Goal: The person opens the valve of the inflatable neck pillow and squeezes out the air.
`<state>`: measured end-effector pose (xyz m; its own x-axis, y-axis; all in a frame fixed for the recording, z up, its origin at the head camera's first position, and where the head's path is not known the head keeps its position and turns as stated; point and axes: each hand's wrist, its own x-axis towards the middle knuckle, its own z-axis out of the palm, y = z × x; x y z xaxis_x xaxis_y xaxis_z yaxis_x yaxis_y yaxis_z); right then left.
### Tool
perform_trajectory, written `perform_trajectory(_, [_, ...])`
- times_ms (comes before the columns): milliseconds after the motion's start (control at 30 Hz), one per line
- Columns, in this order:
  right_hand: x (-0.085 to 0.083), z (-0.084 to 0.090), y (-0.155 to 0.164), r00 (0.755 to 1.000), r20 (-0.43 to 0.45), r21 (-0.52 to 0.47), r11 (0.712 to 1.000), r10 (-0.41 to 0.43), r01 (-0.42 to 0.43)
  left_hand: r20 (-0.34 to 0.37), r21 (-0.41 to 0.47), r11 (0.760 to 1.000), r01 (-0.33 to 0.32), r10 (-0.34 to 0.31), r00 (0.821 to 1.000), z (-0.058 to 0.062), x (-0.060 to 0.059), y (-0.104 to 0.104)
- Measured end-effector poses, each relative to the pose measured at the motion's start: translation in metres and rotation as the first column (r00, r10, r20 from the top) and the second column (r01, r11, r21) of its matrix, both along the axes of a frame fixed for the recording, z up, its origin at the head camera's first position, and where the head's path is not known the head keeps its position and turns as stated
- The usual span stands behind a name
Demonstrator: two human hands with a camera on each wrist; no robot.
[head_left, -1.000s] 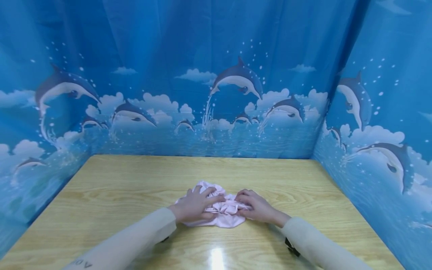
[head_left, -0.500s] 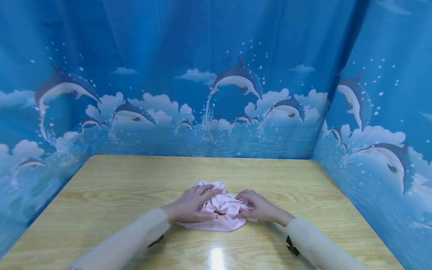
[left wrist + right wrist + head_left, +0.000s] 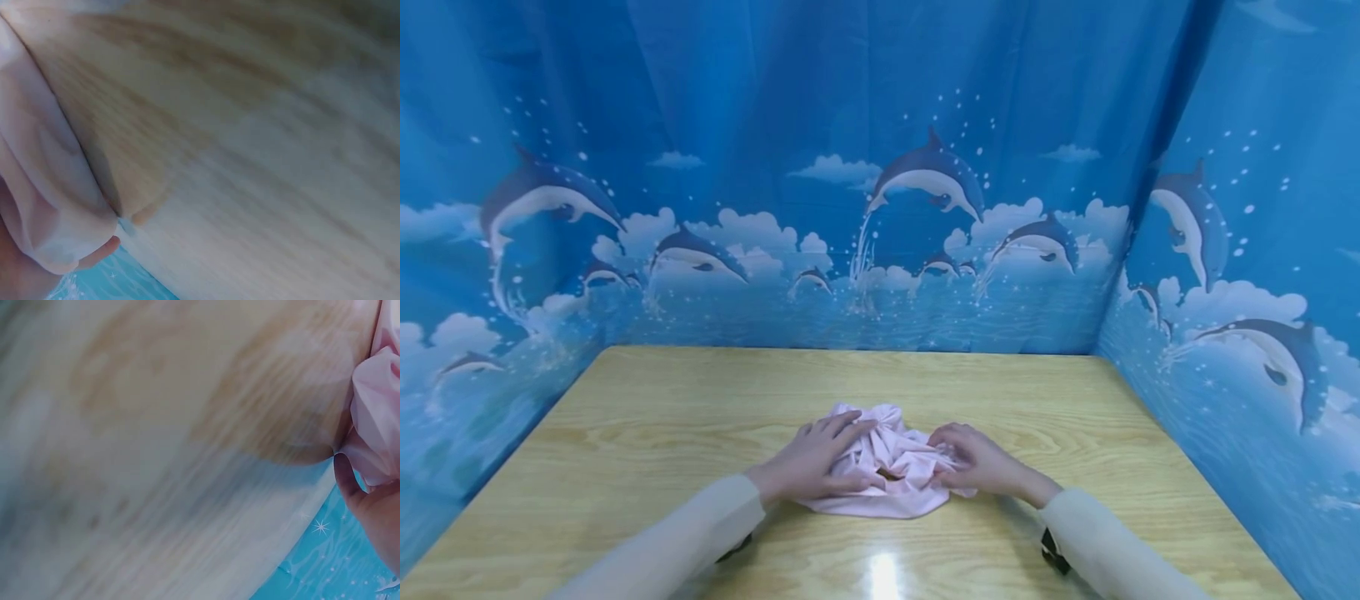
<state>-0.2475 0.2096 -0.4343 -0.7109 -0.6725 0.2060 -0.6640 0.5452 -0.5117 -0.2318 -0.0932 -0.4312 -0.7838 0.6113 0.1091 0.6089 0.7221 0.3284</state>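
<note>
Seen from the head view only: a crumpled pink cloth lying bunched near the front middle of a wooden table, soft, thin and full of folds, with one flat flap spread toward the near edge. Left hand laid on the cloth's left side, fingers spread over the top of the bunch and thumb curled against its lower edge, grasping it. Right hand set against the right side, fingers bent and pinching gathered folds. Both arms in pale cream sleeves, a dark strap showing under each wrist. Table top of light yellowish wood with long grain lines, glossy enough to carry a white glare spot near the front edge. Behind and to both sides, a blue curtain printed with dolphins, clouds and spray, hanging in loose vertical creases. Seen from the left wrist view, blurred: cloth draped smooth and matte over the hand, one fingertip poking out beneath its hem, touching the table. Seen from the right wrist view, also blurred: puffy rounded pleats of cloth at the right edge, touching the table, with the hand just beneath, thumb tip pressed against the fabric, and a strip of blue curtain below.
</note>
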Motion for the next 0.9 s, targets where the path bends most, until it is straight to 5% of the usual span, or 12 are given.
perform_trajectory(900, [0.0014,-0.0006,0.0003,0.998,-0.017,0.009,0.998,-0.056,0.056,-0.098,-0.074,0.99,-0.116,0.109,0.989,-0.0048,0.0043,-0.0038])
